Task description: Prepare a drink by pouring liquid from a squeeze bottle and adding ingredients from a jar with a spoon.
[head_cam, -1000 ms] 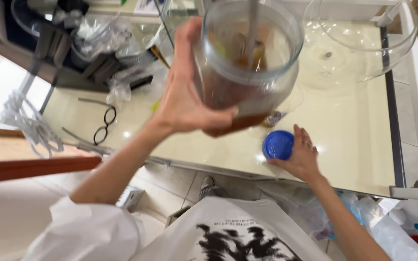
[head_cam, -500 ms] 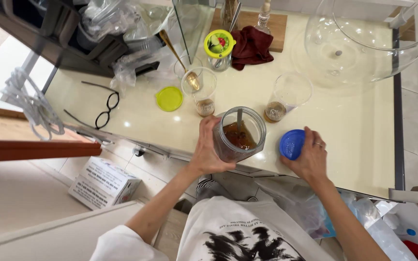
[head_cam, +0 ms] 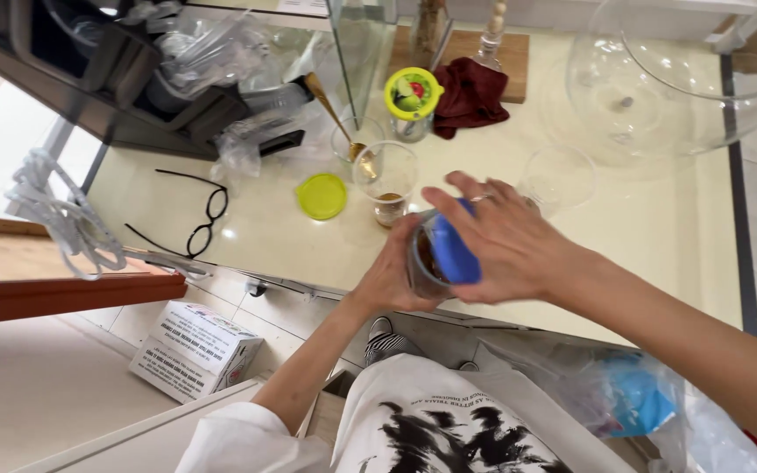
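Observation:
My left hand (head_cam: 392, 276) grips a clear jar (head_cam: 422, 263) with brown contents, standing near the counter's front edge. My right hand (head_cam: 505, 245) holds a blue lid (head_cam: 455, 252) tilted over the jar's mouth, hiding most of the opening. Just behind the jar stands a clear cup (head_cam: 386, 184) with a little brown liquid at the bottom. A second clear cup (head_cam: 558, 180) sits to the right, partly hidden by my right hand.
On the cream counter (head_cam: 659, 254) lie a lime-green lid (head_cam: 322, 196), black glasses (head_cam: 203, 219), a green-capped jar (head_cam: 413, 101), a dark red cloth (head_cam: 473, 95) and a large glass bowl (head_cam: 676, 83). A dark appliance (head_cam: 89, 70) fills the back left. A cardboard box (head_cam: 196, 350) sits on the floor.
My left hand lowered the jar from near the camera to the counter's front edge. My right hand lifted the blue lid off the counter and brought it left over the jar's mouth.

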